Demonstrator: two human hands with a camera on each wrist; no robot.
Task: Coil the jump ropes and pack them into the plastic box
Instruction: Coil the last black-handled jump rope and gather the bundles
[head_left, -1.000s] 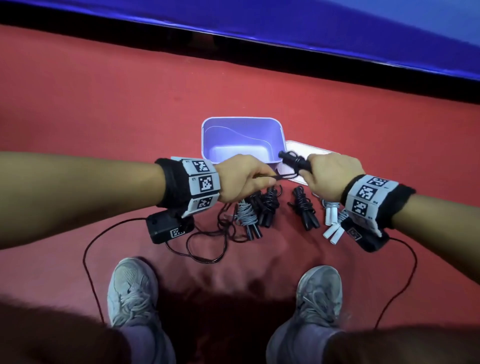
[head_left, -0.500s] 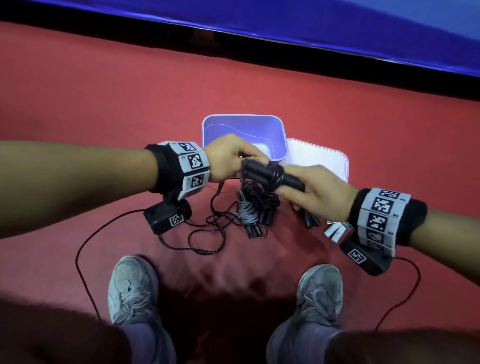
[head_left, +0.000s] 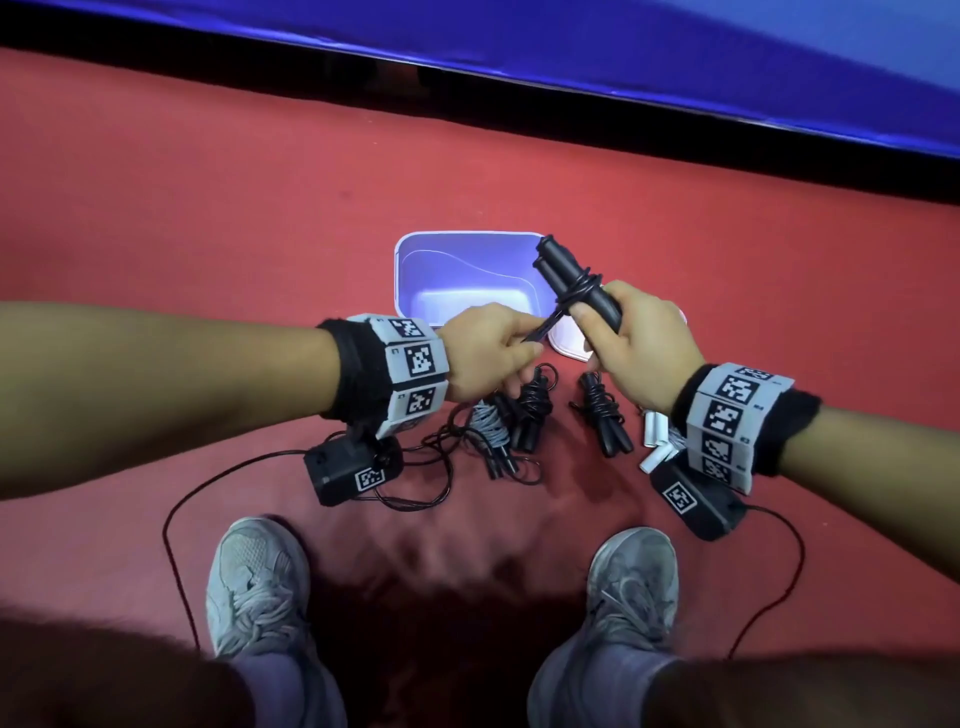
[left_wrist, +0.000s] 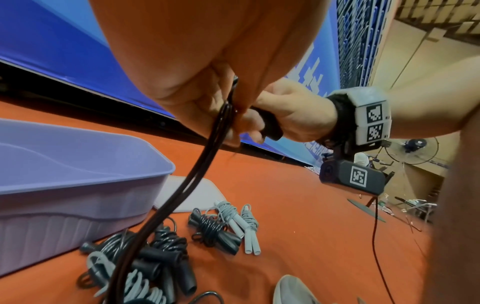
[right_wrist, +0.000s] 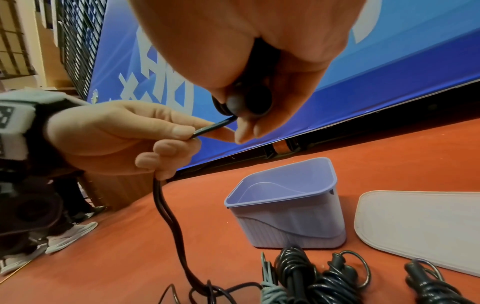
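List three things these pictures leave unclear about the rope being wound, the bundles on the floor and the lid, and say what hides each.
1. Black handles: their lower ends sit inside the right hand in the head view.
2. White rope bundle: the right wristband covers most of it there.
3. Lid: cut off by the right wrist picture's edge; the hands cover it in the head view.
4. Loose cord: its length runs out of the frame.

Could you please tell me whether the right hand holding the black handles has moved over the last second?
Yes. The right hand has tilted the pair of black jump-rope handles up, so their tips now overlap the lilac plastic box rather than lying level at its near rim.
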